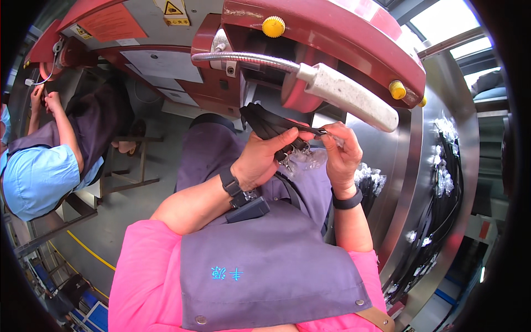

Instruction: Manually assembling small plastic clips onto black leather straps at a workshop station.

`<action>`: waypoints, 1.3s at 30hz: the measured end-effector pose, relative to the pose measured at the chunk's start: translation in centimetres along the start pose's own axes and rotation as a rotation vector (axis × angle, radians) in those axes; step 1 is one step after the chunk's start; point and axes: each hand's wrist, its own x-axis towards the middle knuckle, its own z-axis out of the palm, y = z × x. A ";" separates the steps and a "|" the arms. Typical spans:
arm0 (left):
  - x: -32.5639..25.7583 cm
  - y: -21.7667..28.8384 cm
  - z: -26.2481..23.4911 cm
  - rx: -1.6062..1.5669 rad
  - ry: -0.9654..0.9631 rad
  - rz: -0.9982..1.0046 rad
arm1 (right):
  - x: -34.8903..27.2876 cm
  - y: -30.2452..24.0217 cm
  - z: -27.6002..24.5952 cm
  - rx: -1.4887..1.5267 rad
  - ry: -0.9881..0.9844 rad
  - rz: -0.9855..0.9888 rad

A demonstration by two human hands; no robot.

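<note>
Trainee: Where are the black straps (260, 119), and how are they best handled?

Instructor: Both hands carry them, left of the steel tray's near edge (469, 127). The left hand (259, 159) clamps its fingers on the bundle; the right hand's (341, 155) thumb and fingertips appear to pinch one end. Straps should be spread flat, metal clasps (286, 164) hanging free.

Trainee: Markings?

Instructor: A yellow warning sign (172, 10) and orange notice (110, 22) on the machine (332, 27); blue embroidered characters (220, 273) on the apron (276, 238).

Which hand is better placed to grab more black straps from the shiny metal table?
Probably the right hand: it's nearer the straps on the metal table, while the left hand grips a bunch of straps.
</note>
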 end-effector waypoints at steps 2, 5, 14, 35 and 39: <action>0.4 -0.2 -0.6 -0.005 0.023 -0.020 | 0.0 -0.5 0.5 0.101 0.024 0.137; 0.7 -0.1 -0.8 -0.058 0.064 -0.068 | 0.4 -1.3 1.3 0.166 0.052 0.303; 1.5 -0.6 -1.6 -0.143 0.132 -0.112 | 2.4 0.0 1.7 0.282 -0.034 0.470; 1.8 -1.3 -1.5 -0.159 0.148 -0.088 | 2.2 1.0 1.4 0.376 -0.021 0.429; 1.9 -1.1 -1.8 -0.159 0.145 -0.092 | 2.4 1.2 1.7 0.357 -0.014 0.420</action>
